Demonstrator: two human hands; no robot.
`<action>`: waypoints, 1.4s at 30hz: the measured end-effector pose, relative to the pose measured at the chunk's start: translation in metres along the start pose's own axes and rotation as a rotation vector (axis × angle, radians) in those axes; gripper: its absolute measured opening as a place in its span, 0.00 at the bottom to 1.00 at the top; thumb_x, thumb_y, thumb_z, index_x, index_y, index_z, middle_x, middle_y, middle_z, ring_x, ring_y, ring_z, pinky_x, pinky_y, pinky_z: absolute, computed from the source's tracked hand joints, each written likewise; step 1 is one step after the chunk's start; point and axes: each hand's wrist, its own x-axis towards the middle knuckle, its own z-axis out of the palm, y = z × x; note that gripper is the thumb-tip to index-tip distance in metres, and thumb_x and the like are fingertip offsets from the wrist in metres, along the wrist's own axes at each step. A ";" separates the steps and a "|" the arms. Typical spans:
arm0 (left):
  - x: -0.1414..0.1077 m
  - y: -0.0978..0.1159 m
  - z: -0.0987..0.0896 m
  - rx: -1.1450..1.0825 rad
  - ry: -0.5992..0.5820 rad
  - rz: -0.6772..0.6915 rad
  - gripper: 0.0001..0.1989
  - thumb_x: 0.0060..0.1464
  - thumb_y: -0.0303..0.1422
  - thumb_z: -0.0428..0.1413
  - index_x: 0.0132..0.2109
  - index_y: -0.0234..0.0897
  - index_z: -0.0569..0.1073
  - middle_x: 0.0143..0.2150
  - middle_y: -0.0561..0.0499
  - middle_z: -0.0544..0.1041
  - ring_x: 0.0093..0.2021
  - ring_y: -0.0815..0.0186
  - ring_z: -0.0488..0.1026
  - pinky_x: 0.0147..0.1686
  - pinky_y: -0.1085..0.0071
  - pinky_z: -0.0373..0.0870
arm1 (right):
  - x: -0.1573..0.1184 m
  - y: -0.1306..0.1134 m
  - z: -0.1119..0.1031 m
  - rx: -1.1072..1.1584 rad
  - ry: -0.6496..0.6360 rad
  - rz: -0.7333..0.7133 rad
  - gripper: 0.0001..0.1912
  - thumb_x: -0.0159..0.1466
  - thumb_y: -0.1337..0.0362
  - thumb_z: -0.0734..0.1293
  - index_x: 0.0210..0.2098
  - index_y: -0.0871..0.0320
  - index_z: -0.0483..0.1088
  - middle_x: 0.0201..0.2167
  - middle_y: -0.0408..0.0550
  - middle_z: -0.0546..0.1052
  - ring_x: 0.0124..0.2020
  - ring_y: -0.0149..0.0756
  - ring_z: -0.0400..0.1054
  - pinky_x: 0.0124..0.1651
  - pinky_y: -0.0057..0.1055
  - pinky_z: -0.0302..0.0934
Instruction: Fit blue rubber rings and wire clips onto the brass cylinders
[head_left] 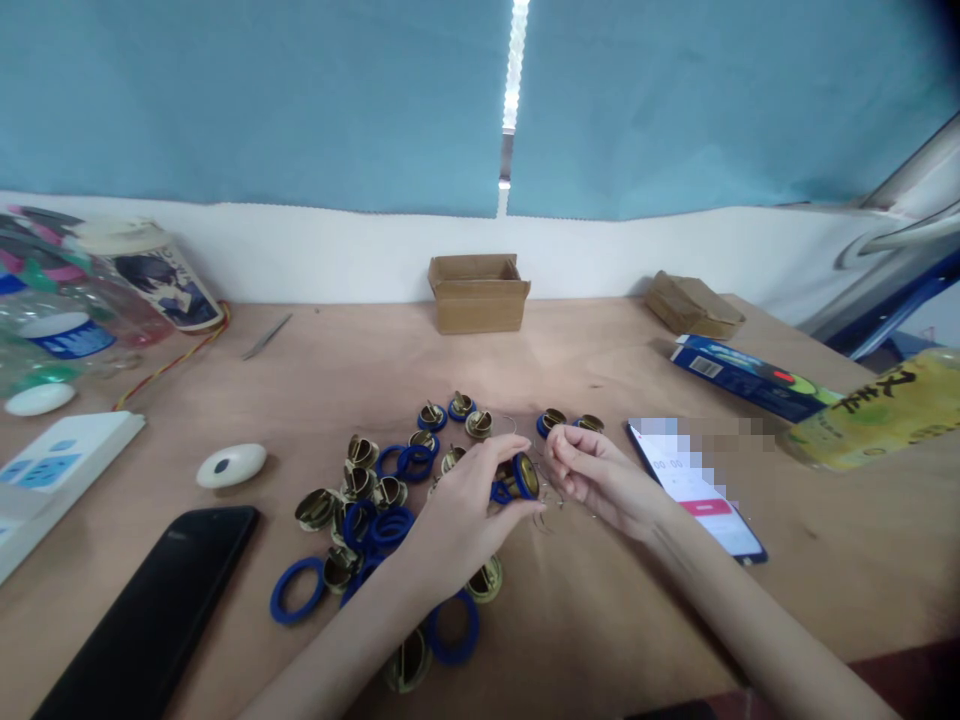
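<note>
My left hand (466, 510) grips a round brass-coloured part with a blue ring (527, 476) around its edge, between thumb and fingers. Just to its right, my right hand (589, 470) is closed, its fingertips pinched together; whatever they hold is too small to make out. Under and around the left hand lie several loose blue rings (298, 590) and several brass-coloured round parts (317, 509). A few brass parts with blue rings on them (432, 416) sit beyond the hands. Thin curved wires (545, 520) are scattered below the fingers.
A cardboard box (480, 303) stands at the back, with another brown box (694, 305) to its right. A lit phone (701, 495) lies right of my hands, near a blue carton (750, 375) and a yellow packet (881, 410). A black phone (150, 610) and white oval object (231, 466) lie left.
</note>
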 end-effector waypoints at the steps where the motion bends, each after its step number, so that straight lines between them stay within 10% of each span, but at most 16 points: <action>1: 0.000 0.001 0.000 0.001 0.000 0.004 0.28 0.50 0.30 0.67 0.56 0.43 0.66 0.54 0.47 0.77 0.54 0.56 0.76 0.55 0.57 0.74 | 0.001 0.001 0.001 0.000 0.000 -0.001 0.18 0.58 0.53 0.76 0.28 0.58 0.67 0.21 0.37 0.66 0.20 0.24 0.57 0.23 0.22 0.52; 23: -0.003 0.000 0.001 0.064 0.086 0.103 0.24 0.54 0.29 0.64 0.56 0.45 0.66 0.50 0.49 0.78 0.51 0.57 0.77 0.51 0.59 0.75 | -0.006 -0.005 0.018 -0.281 -0.066 -0.180 0.19 0.57 0.52 0.75 0.32 0.55 0.63 0.27 0.39 0.66 0.27 0.28 0.59 0.30 0.26 0.56; 35: -0.005 0.003 -0.002 -0.012 0.157 0.488 0.28 0.55 0.14 0.53 0.59 0.39 0.61 0.59 0.40 0.74 0.63 0.57 0.68 0.60 0.56 0.71 | -0.029 -0.008 0.032 -1.131 0.045 -0.848 0.10 0.67 0.62 0.68 0.31 0.53 0.64 0.26 0.43 0.73 0.27 0.33 0.68 0.30 0.30 0.62; 42: -0.008 -0.003 0.003 -0.032 0.159 0.527 0.28 0.54 0.14 0.55 0.58 0.40 0.61 0.55 0.41 0.75 0.61 0.58 0.70 0.58 0.56 0.73 | -0.030 -0.003 0.031 -1.214 -0.047 -0.897 0.09 0.69 0.69 0.63 0.32 0.54 0.64 0.29 0.46 0.73 0.32 0.36 0.69 0.35 0.34 0.65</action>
